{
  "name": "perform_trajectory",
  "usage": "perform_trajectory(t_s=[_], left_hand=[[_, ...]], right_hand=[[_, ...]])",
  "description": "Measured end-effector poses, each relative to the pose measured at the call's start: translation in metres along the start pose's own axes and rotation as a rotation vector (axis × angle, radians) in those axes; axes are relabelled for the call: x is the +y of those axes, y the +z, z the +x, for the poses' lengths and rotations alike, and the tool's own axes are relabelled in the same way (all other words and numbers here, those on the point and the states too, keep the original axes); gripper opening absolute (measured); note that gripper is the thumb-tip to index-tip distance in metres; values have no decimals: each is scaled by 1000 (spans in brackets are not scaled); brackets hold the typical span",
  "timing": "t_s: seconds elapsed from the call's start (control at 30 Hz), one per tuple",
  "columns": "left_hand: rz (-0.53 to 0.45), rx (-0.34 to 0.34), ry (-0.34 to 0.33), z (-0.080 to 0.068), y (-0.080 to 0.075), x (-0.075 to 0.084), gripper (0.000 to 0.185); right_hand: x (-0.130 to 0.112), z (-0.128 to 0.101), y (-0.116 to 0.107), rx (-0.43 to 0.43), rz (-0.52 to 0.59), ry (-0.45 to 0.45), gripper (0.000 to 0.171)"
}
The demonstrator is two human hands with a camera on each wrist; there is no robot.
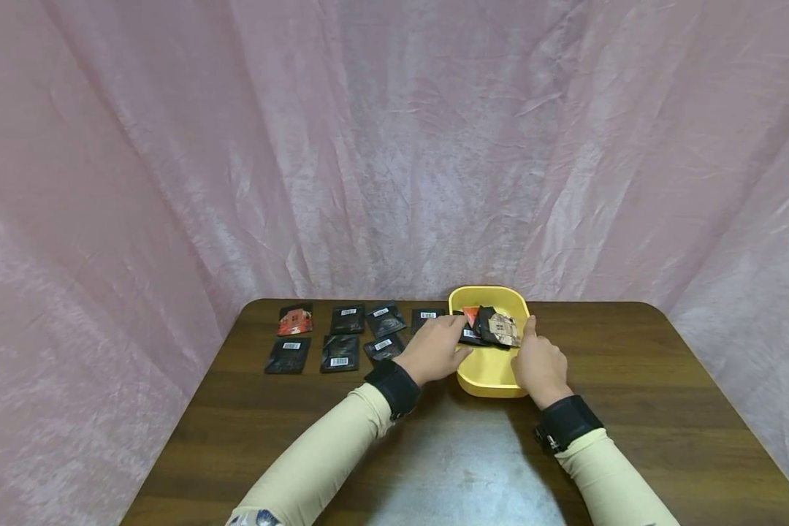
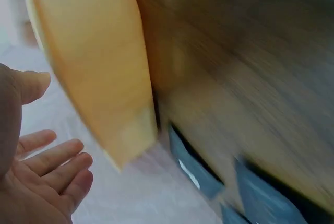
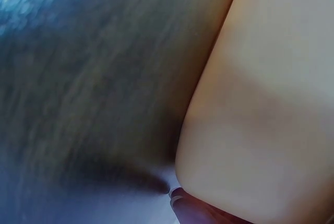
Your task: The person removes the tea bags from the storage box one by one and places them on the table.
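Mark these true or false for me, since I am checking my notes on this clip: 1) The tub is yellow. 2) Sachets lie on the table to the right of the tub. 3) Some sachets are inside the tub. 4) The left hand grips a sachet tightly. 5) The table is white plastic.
1) True: the tub is yellow.
2) False: the sachets on the table lie in rows left of the tub.
3) True: a few sachets in the tub show above its rim.
4) False: the left hand has relaxed fingers beside the tub, holding nothing.
5) False: the table is dark wood grain.
The right hand rests at the tub's right side.
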State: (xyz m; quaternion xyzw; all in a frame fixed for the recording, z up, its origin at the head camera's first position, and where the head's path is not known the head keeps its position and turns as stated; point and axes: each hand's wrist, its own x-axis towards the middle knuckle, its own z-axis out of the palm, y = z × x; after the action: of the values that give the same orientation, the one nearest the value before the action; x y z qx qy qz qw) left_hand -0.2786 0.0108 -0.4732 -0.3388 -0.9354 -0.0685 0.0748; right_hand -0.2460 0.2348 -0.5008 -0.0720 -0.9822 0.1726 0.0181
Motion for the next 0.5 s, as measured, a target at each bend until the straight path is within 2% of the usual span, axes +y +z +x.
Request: perform_trajectory(t_s=[0.13, 0.27, 0.5], left_hand=[[6, -87, 18, 24, 12, 16, 64], [53, -174, 9, 40, 20, 29, 73], [168, -257, -40, 58, 38, 31, 78]], right_hand=[[-2, -2, 1, -4, 4, -5, 92], [-4, -2, 2, 10, 3, -7, 92], [-6, -2, 5, 10, -9, -4, 91]])
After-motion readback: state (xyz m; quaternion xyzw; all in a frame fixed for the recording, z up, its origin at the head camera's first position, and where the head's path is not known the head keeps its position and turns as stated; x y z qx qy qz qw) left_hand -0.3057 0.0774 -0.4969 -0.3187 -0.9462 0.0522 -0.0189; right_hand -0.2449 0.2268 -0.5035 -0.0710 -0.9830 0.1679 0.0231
